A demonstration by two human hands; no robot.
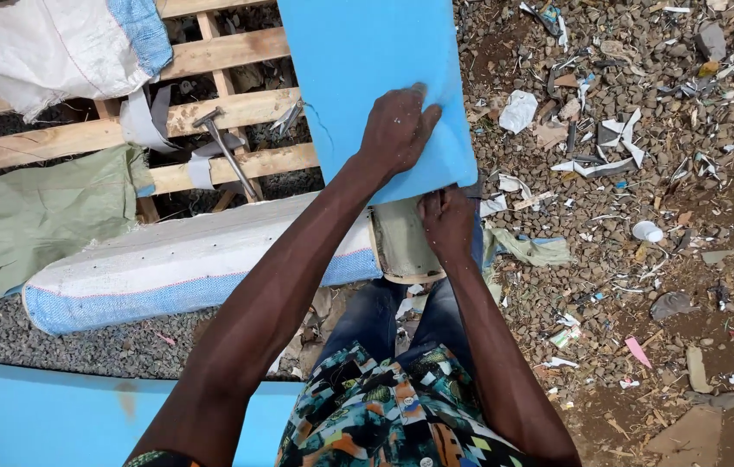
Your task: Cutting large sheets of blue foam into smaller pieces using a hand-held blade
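Left hand point(397, 130) laid flat with fingers spread on blue sheet point(367, 78), arm extended forward, right hand point(446, 223) curled shut around sheet's lower edge, sheet held over wooden pallet point(237, 108) and padded roll point(185, 259).

The blue sheet point(367, 78) looks matt and smooth, like foam; the pallet point(237, 108) is rough bare wood; the sack point(47, 47) is woven plastic; the hammer point(227, 151) dull metal; the ground point(644, 285) coarse gravel.
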